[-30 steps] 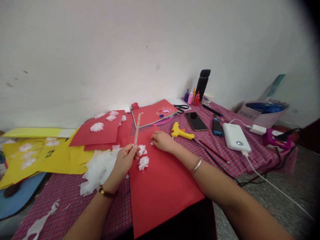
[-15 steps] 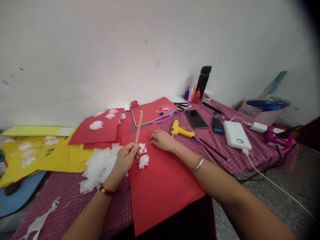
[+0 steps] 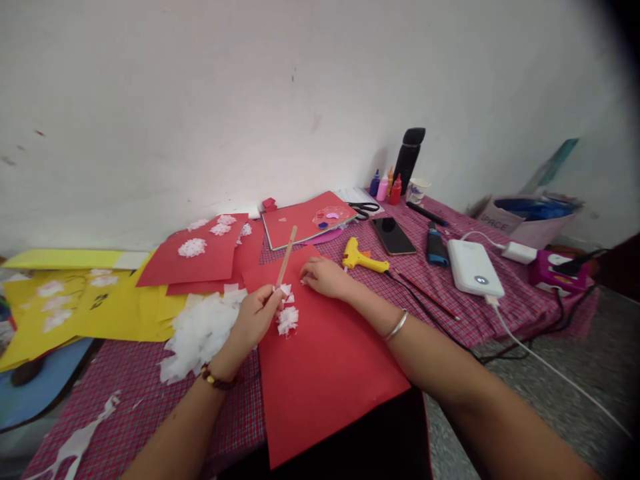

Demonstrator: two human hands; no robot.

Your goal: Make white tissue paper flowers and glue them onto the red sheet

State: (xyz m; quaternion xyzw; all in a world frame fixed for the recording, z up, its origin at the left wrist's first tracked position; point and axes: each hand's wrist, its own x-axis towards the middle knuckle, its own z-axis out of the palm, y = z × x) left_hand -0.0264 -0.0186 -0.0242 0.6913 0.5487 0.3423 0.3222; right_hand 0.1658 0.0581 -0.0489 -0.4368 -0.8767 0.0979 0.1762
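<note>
A flat wooden craft stick is pinched in my left hand, pointing up and away over the red sheet of paper. Two clusters of crumpled white tissue paper lie on that sheet, beside my left fingertips. My right hand rests on the sheet's upper part with its fingers curled down and drawn together. A speck of white shows at those fingertips, too small to name. To the left of my left hand is a pile of torn white tissue.
Red sheets with white tissue tufts overlap yellow paper at left. A yellow glue gun, phone, red pencil and white power bank lie right. Paint bottles and a black flask stand behind.
The stick in my left hand has swung to the right, its far end coming down off the red pad. My right hand stays nearly in place, fingers curled on the sheet.
</note>
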